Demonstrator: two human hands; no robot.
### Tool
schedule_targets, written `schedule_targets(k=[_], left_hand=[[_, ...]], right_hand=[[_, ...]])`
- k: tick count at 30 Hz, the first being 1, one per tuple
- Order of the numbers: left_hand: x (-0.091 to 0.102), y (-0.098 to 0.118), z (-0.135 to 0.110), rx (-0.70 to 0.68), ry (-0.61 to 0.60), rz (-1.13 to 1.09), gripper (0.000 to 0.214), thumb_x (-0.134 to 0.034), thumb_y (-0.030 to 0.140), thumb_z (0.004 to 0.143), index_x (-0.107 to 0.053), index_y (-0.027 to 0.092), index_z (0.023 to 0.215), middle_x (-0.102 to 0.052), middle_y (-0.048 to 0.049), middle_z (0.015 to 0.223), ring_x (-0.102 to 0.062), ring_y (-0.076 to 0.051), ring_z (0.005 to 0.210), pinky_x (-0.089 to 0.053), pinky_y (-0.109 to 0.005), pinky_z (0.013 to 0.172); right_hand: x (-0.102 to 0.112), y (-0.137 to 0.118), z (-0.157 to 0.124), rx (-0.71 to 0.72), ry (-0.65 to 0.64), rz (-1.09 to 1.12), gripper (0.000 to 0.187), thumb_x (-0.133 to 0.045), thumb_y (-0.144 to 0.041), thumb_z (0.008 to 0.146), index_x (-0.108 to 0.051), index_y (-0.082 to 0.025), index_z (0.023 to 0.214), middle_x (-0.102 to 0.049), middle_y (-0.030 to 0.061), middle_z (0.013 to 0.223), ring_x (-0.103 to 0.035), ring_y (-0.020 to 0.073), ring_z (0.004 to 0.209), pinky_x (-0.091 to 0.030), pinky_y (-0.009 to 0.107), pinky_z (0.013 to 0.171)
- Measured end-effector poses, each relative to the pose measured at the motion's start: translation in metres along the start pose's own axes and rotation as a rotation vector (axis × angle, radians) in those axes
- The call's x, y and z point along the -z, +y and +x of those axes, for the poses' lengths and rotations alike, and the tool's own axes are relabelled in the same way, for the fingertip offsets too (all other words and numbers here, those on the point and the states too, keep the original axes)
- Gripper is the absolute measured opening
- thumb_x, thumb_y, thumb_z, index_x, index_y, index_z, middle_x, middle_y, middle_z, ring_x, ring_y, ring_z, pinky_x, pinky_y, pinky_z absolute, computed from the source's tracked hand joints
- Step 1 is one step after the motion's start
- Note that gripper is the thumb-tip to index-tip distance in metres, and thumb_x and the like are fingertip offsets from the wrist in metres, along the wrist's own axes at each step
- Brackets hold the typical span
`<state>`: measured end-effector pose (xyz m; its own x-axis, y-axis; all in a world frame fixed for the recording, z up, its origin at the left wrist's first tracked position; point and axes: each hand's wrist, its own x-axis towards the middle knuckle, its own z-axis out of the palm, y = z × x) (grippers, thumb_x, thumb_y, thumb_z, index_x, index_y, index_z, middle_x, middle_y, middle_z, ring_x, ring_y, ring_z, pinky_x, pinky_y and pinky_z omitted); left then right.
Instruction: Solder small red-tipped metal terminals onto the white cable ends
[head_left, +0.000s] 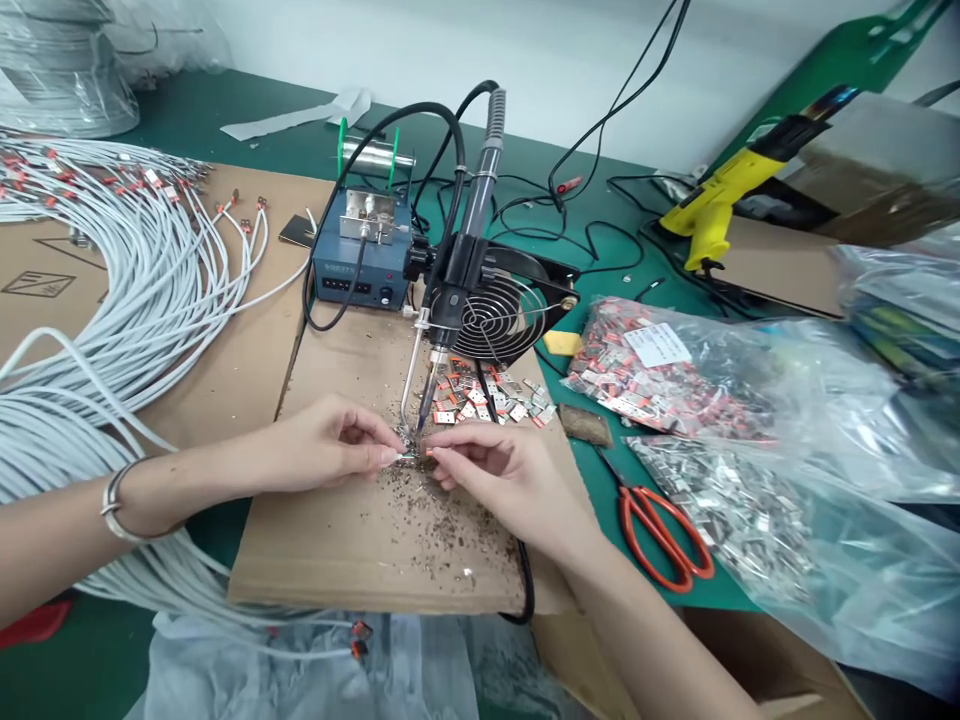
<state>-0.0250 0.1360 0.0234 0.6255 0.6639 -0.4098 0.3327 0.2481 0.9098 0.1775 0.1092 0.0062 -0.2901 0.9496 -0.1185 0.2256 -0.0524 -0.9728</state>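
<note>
My left hand (334,450) pinches thin pale wire ends (406,457) between thumb and fingertips, just under the soldering tip. Opposite it, my right hand (506,475) is closed in a pinch on a small USB connector (430,453), of which only an orange edge shows. The two fingertips nearly meet. A soldering iron (452,290) is held in a stand, its tip pointing down between my hands beside a thin metal feed tube (413,370). Several loose USB connectors (480,400) with orange inserts lie behind my right hand. Solder crumbs are scattered on the cardboard (322,550).
White cables (172,330) are piled at left. A blue soldering station (356,265), solder spool (369,157) and fan (499,315) stand behind. At right lie red-handled scissors (664,535), bags of connectors (652,370) and metal shells (735,510), and a yellow heat gun (720,195).
</note>
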Motion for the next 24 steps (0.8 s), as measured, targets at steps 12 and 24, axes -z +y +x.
schedule_targets(k=[12,24], left_hand=[[0.0005,0.0020,0.0033,0.002,0.030,-0.050,0.016,-0.056,0.026,0.079,-0.063,0.012,0.079,-0.049,0.0068,0.055,-0.029,-0.004,0.037,-0.018,-0.018,0.033],[-0.0007,0.0083,0.0024,0.021,0.048,-0.028,0.017,-0.053,0.027,0.082,-0.059,0.013,0.072,-0.042,0.0079,0.052,-0.029,-0.005,0.041,-0.020,-0.018,0.037]], right_hand=[[-0.0062,0.0012,0.0048,-0.239,-0.013,0.396,0.023,-0.077,-0.029,0.065,-0.064,-0.016,0.079,-0.070,0.0011,0.064,-0.066,0.0097,0.056,-0.057,0.021,0.058],[-0.0060,-0.0012,0.0042,-0.232,0.021,0.391,0.020,-0.078,-0.026,0.064,-0.065,-0.017,0.076,-0.070,-0.0001,0.062,-0.066,0.0104,0.055,-0.058,0.022,0.058]])
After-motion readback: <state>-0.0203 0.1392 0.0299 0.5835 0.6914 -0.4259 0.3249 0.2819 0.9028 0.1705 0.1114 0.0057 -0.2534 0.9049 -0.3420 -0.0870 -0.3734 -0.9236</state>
